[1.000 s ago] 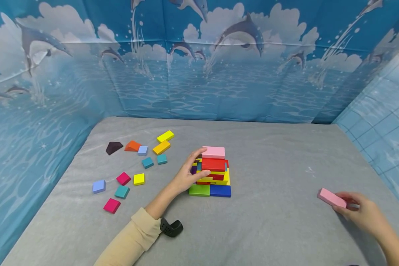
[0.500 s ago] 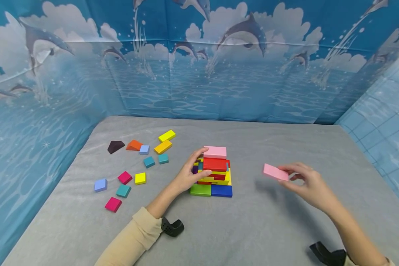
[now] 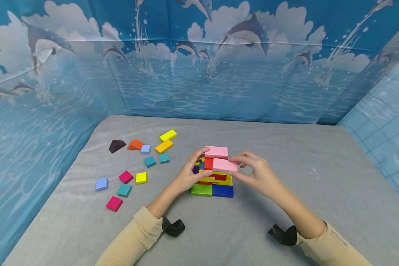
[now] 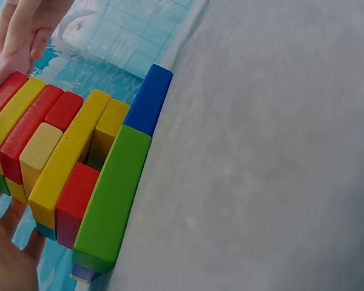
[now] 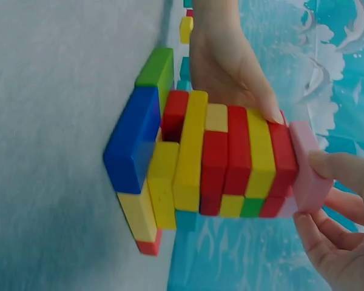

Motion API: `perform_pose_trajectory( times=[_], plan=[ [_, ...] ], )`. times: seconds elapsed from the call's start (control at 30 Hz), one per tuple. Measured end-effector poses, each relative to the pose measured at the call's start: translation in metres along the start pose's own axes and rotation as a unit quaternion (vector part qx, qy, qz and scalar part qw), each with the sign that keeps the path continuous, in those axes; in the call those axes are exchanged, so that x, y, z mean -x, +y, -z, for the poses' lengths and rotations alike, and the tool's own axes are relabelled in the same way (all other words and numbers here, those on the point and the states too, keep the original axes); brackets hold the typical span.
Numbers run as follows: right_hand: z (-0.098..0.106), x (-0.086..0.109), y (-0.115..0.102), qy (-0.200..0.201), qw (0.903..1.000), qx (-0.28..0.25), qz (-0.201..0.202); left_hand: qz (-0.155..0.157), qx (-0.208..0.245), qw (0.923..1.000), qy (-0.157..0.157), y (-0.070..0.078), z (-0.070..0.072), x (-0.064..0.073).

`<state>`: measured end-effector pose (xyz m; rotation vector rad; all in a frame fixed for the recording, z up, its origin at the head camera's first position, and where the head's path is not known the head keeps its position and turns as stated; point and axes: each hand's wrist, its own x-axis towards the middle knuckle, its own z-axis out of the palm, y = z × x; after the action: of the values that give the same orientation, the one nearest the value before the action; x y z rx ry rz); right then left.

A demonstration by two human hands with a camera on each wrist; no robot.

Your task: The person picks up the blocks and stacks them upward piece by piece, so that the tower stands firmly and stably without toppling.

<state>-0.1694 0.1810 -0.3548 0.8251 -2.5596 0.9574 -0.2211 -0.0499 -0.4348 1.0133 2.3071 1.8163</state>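
A tower of coloured wooden blocks point(image 3: 222, 182) stands mid-table, with a green block point(image 3: 201, 190) and a blue block point(image 3: 222, 191) at its front base. My left hand point(image 3: 188, 173) holds the tower's left side, thumb at the front and fingers reaching behind. Between thumb and fingers my right hand point(image 3: 257, 175) pinches a pink block point(image 3: 224, 165). In the right wrist view, that pink block point(image 5: 310, 173) lies against or just over the tower's top red block point(image 5: 283, 160); contact is hard to judge. Another pink block point(image 3: 216, 152) sits behind it on top, near my left index fingertip.
Several loose blocks lie left of the tower, among them a yellow block point(image 3: 141, 178), a crimson block point(image 3: 114, 203), an orange wedge point(image 3: 135, 144) and a dark block point(image 3: 117, 146). Grey cloth point(image 3: 319, 159) covers the table. A dolphin-print curtain point(image 3: 199, 85) hangs behind.
My right hand has carried the pink block leftward from the table's right side to the tower's top. The left hand stays at the tower.
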Motion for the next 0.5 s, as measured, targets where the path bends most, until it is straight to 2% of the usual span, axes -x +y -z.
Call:
perform_pose_trajectory(
  times=[0.27,0.5],
  plan=[
    [-0.014,-0.009,-0.004,0.045,0.9988,-0.017,0.005,-0.006,0.005,1.0,0.001,0.0,0.001,0.0],
    [-0.02,-0.012,-0.005,0.063,0.9975,-0.029,0.013,-0.036,0.01,0.9993,0.009,-0.002,0.001,-0.001]
  ],
)
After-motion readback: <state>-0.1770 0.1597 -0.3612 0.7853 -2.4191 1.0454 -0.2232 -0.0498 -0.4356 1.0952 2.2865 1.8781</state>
